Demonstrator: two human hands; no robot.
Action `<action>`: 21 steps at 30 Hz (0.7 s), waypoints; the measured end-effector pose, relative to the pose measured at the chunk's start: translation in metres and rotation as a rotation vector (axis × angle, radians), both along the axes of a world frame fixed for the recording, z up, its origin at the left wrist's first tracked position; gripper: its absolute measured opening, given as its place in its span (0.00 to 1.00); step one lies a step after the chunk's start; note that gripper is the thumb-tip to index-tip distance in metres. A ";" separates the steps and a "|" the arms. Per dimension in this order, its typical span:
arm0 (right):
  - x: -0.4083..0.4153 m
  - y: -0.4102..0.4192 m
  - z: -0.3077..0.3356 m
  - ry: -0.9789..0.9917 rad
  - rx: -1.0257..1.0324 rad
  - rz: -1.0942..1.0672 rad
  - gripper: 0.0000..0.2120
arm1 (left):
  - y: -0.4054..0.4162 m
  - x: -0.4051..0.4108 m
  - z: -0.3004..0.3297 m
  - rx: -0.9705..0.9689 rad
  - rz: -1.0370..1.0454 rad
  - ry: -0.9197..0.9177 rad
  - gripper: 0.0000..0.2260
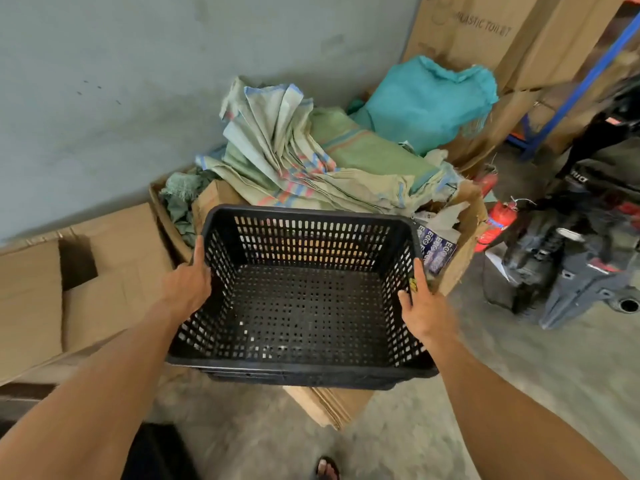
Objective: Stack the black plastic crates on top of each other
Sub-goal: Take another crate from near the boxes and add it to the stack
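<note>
A black perforated plastic crate (301,306) is held up in front of me, empty, its open top facing me. My left hand (188,284) grips its left rim, thumb on the edge. On the opposite side my right hand (424,306) clasps the right rim. A second rim line shows under the near edge, so another crate may be nested beneath; I cannot tell for sure. No separate black crate is in view.
Behind the crate an open cardboard box (467,230) holds folded woven sacks (294,161) and a teal sack (429,98). Flattened cardboard (104,278) lies left. Red fire extinguishers (495,220) and a dark motorbike (581,244) stand right. Concrete floor lies below.
</note>
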State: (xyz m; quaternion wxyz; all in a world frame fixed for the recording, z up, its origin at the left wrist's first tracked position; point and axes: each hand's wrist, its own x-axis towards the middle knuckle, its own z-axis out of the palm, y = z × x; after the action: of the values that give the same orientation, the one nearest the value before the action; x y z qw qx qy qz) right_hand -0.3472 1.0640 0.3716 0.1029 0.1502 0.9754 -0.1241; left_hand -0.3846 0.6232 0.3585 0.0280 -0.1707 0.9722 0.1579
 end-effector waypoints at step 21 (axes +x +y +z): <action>0.005 -0.028 0.084 0.293 0.009 -0.043 0.32 | -0.041 0.029 0.092 0.007 -0.062 0.175 0.30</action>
State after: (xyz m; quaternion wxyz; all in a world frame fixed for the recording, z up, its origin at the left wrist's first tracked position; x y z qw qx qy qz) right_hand -0.3427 1.0360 0.4557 -0.0442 0.1520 0.9771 -0.1425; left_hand -0.3553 0.5827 0.4506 -0.0517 -0.1260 0.9752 0.1744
